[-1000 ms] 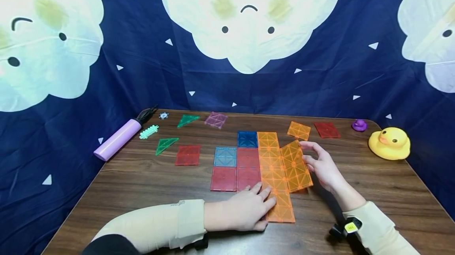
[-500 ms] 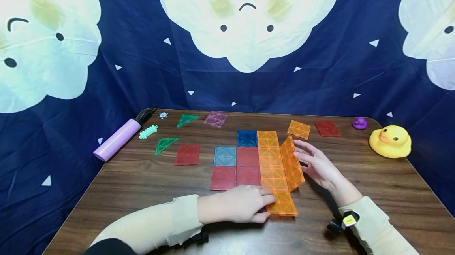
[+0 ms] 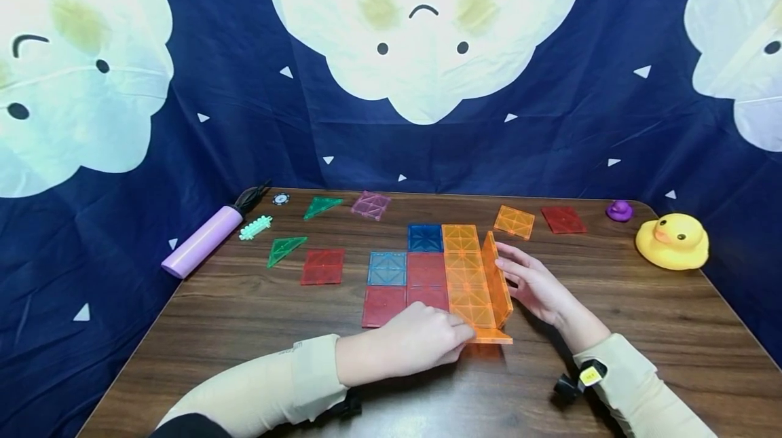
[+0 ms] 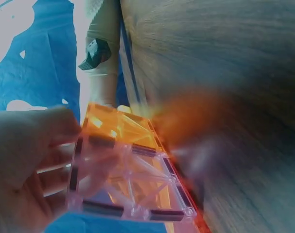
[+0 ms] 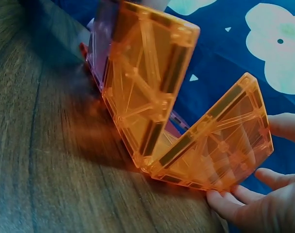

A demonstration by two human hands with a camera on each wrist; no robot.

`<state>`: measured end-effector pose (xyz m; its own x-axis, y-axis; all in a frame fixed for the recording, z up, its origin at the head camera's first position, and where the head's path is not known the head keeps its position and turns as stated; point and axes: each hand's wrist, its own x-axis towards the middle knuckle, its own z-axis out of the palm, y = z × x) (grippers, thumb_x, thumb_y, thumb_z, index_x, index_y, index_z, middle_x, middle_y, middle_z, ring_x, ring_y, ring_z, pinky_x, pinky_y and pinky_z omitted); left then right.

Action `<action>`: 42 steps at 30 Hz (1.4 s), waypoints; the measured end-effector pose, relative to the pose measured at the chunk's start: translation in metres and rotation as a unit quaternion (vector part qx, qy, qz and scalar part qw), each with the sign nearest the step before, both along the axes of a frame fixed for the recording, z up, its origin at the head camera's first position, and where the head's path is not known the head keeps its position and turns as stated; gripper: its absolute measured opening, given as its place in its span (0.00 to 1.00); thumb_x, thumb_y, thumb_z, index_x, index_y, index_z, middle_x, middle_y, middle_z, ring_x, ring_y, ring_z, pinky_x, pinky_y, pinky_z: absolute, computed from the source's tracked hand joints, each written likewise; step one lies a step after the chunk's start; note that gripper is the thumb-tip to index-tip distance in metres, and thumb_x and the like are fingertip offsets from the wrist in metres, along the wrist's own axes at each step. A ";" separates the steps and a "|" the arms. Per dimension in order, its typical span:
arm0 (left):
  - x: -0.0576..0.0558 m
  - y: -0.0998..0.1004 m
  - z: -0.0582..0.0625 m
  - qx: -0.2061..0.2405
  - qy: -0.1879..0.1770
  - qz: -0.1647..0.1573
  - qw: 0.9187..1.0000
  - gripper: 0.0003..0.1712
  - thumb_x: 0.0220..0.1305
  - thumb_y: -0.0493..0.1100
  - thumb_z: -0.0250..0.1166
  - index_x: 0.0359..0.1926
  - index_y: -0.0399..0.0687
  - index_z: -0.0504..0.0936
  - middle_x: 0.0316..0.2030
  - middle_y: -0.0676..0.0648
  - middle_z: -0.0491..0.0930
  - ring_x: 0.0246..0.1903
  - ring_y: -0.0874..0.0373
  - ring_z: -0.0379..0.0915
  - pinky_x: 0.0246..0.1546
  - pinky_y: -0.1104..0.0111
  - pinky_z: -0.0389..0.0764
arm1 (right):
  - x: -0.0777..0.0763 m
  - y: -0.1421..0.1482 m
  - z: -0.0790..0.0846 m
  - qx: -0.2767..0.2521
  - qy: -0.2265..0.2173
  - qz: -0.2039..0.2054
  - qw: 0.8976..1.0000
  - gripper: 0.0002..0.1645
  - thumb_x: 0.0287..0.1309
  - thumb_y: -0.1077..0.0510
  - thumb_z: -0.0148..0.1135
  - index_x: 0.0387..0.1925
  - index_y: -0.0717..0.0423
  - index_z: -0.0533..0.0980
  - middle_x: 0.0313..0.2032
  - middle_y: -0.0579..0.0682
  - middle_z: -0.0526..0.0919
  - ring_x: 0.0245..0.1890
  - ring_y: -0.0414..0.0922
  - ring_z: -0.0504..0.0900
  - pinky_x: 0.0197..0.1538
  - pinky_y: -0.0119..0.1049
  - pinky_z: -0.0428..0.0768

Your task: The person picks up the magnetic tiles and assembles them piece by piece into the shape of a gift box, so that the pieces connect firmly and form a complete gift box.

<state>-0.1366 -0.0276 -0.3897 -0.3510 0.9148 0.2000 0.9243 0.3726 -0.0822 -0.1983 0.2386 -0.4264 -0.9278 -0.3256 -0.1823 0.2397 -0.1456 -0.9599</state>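
Item, nearest you: left hand (image 3: 421, 346), at about 6 o'clock of the tile layout, fingers curled and pinching the near orange tile (image 3: 489, 336), which you have tipped up off the table (image 3: 244, 329) along its far edge; the left wrist view shows the fingertips (image 4: 64, 128) behind that tile (image 4: 130, 170). Item, next out: right hand (image 3: 534, 285), at about 3 o'clock of the layout, fingers straight and released, flat against the outer face of the orange wall strip (image 3: 496, 278), which stands nearly upright on its long edge. In the right wrist view the fingers (image 5: 234, 204) support the lower part of the tilted panel (image 5: 220, 141). Handling advice: keep the right palm flat as a backstop along the strip while you swing the near tile up slowly; judged from these views, the magnetic edges should meet squarely at the corner, so let the hinge edge stay down on the table rather than lifting it. Orientation: the wall strip's long axis runs from 6 toward 12 o'clock, away from you, and its broad face looks toward 9 o'clock over the flat orange column (image 3: 464, 268). Farther: red squares (image 3: 406, 292), blue squares (image 3: 424, 238), loose orange square (image 3: 514, 221).
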 end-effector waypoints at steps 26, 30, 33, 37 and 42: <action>-0.012 -0.011 0.001 0.184 -0.165 0.147 0.958 0.26 0.73 0.50 0.60 0.66 0.44 0.76 0.65 0.45 0.76 0.65 0.52 0.71 0.61 0.57 0.75 | 0.002 -0.005 -0.001 0.028 0.016 -0.006 0.999 0.40 0.78 0.53 0.51 0.79 0.62 0.47 0.72 0.60 0.62 0.61 0.41 0.71 0.59 0.38 0.76; -0.024 -0.035 -0.002 0.300 -0.295 0.229 0.878 0.29 0.76 0.49 0.55 0.72 0.40 0.70 0.73 0.39 0.64 0.72 0.44 0.59 0.70 0.48 0.60 | 0.004 -0.006 -0.001 0.033 0.014 -0.011 0.999 0.40 0.78 0.52 0.50 0.80 0.61 0.47 0.73 0.61 0.59 0.64 0.43 0.69 0.59 0.38 0.75; -0.034 -0.055 -0.007 0.364 -0.356 0.301 0.806 0.30 0.77 0.48 0.54 0.72 0.37 0.68 0.73 0.34 0.62 0.72 0.39 0.57 0.71 0.45 0.57 | 0.005 -0.006 -0.001 0.030 0.015 -0.014 0.999 0.40 0.78 0.52 0.49 0.80 0.62 0.47 0.71 0.58 0.64 0.63 0.43 0.69 0.59 0.38 0.75; -0.043 -0.076 -0.013 0.413 -0.467 0.368 0.690 0.35 0.78 0.51 0.50 0.76 0.36 0.60 0.75 0.33 0.57 0.74 0.39 0.51 0.72 0.44 0.52 | 0.006 -0.006 -0.001 0.019 0.012 -0.017 1.000 0.39 0.78 0.54 0.49 0.80 0.62 0.47 0.66 0.51 0.71 0.61 0.41 0.72 0.58 0.37 0.76; -0.045 -0.091 -0.014 0.459 -0.585 0.343 0.574 0.39 0.77 0.52 0.47 0.77 0.32 0.50 0.78 0.32 0.45 0.77 0.39 0.36 0.72 0.40 0.46 | 0.006 -0.006 -0.001 0.006 0.012 -0.012 1.000 0.39 0.78 0.56 0.49 0.80 0.63 0.46 0.63 0.48 0.76 0.61 0.42 0.74 0.57 0.37 0.77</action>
